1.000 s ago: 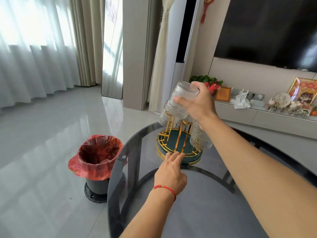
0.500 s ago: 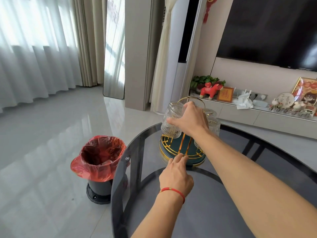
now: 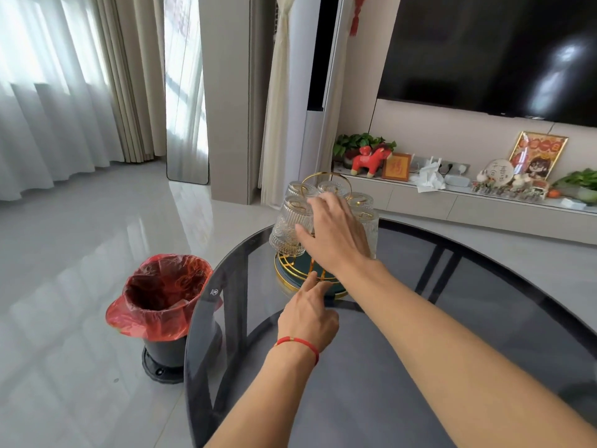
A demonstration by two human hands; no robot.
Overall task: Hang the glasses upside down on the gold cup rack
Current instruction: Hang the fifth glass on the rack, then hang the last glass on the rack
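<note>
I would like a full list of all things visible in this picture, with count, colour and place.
glasses: at least five, clear ribbed, upside down on the rack
cup rack: one, gold with green base, far side of the table
table: one, dark glass, round
bin: one, dark with red bag, floor left of the table
television: one, black, on the wall
toy horse: one, red, on the shelf
left hand: fingers at the rack base
right hand: open, by the glasses
</note>
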